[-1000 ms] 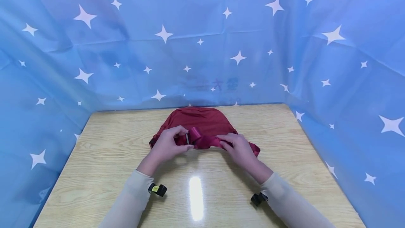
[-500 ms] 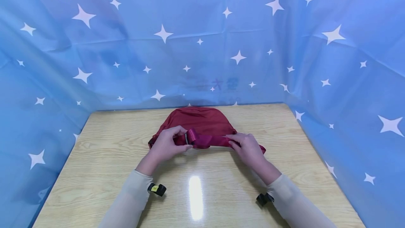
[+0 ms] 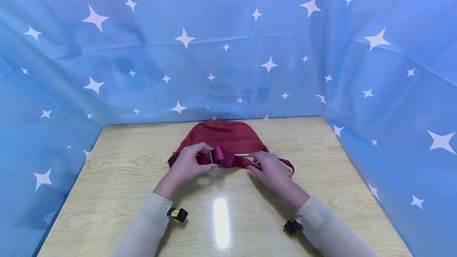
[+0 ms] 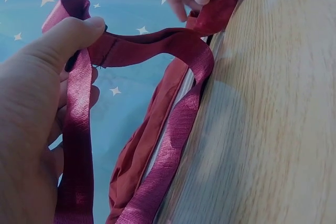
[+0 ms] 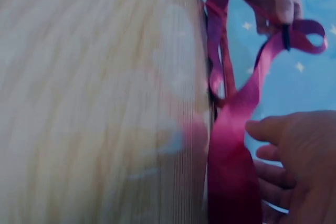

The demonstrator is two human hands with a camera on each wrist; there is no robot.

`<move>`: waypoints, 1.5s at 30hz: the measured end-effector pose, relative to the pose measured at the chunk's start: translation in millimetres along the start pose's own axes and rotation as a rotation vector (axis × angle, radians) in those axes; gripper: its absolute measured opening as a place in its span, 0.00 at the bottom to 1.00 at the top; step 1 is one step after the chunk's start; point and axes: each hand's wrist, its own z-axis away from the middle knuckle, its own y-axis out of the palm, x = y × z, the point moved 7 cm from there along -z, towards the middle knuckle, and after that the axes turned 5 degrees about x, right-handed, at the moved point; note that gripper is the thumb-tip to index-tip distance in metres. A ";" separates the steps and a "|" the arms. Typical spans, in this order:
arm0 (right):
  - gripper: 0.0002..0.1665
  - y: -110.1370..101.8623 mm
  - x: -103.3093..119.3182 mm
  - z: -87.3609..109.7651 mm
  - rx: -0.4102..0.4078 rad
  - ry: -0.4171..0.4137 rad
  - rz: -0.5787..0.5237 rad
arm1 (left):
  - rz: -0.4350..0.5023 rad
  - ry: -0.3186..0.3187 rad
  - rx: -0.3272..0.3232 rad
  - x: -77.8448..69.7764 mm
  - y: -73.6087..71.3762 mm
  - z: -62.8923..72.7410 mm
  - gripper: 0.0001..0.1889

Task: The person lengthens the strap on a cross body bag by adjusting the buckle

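Observation:
A dark red fabric bag (image 3: 225,136) lies at the far side of the table. My left hand (image 3: 191,162) pinches a dark strap slider (image 3: 211,156) between thumb and fingers. A loop of shiny red strap (image 4: 76,4) sticks up through the slider, and the webbing curves away below. My right hand (image 3: 269,169) is at the strap's right stretch, its thumb and fingers parted. In the right wrist view the thumb of the right hand (image 5: 310,156) is at the edge of the strap (image 5: 233,166). The other fingers lie partly behind the webbing.
The wooden table (image 3: 125,193) reflects a bright light near its front. A blue cloth (image 3: 228,19) with white stars hangs behind and at both sides. A narrow strap loop (image 3: 289,165) pokes out right of the right hand.
My right hand slid right along the strap, drawing it straighter, then came back left with its fingers parted. The strap sags again. My left hand stays almost in place at the slider.

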 end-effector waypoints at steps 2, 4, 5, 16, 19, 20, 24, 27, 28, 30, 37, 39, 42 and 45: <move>0.26 5.6 7.4 -3.8 0.020 -0.005 -0.007 | -0.005 -0.002 -0.001 0.4 0.1 0.0 0.21; 0.28 10.9 13.9 -8.4 0.034 -0.008 -0.001 | -0.009 0.000 -0.002 -0.1 0.1 0.1 0.21; 0.29 13.3 16.9 -11.0 0.035 -0.012 -0.003 | -0.010 0.001 -0.002 -0.4 0.0 0.1 0.21; 0.25 21.6 38.7 -27.3 -0.043 -0.098 -0.022 | -0.011 0.010 0.003 -0.5 -0.1 -1.8 0.21; 0.23 22.2 40.5 -25.6 -0.056 -0.122 -0.067 | -0.013 0.013 -0.002 -0.4 -0.3 -2.0 0.21; 0.22 22.7 40.8 -24.9 -0.058 -0.131 -0.077 | -0.012 0.014 -0.004 -0.5 -0.4 -2.0 0.21; 0.19 23.0 42.7 -22.2 -0.079 -0.176 -0.095 | -0.007 0.014 -0.006 -1.1 -1.0 -2.0 0.21; 0.16 21.0 42.3 -21.2 -0.089 -0.183 -0.124 | -0.007 0.013 -0.007 -1.3 -1.2 -2.0 0.21; 0.15 20.1 41.8 -21.2 -0.089 -0.181 -0.134 | -0.008 0.013 -0.007 -1.2 -1.3 -2.0 0.21; 0.15 17.8 40.3 -21.3 -0.087 -0.176 -0.151 | -0.008 0.010 -0.006 -1.0 -1.3 -2.2 0.21; 0.17 6.4 33.4 -20.1 -0.073 -0.189 -0.158 | -0.007 0.001 -0.002 -0.4 -1.7 -1.6 0.22; 0.17 3.6 29.2 -18.8 -0.065 -0.181 -0.161 | -0.006 0.005 0.000 -0.8 -1.8 -1.1 0.22; 0.18 0.2 21.1 -16.8 -0.046 -0.155 -0.162 | -0.004 0.011 0.002 -1.2 -2.1 -0.4 0.22; 0.18 -2.4 10.9 -13.5 -0.023 -0.119 -0.154 | -0.006 0.013 -0.001 -0.8 -2.8 0.2 0.22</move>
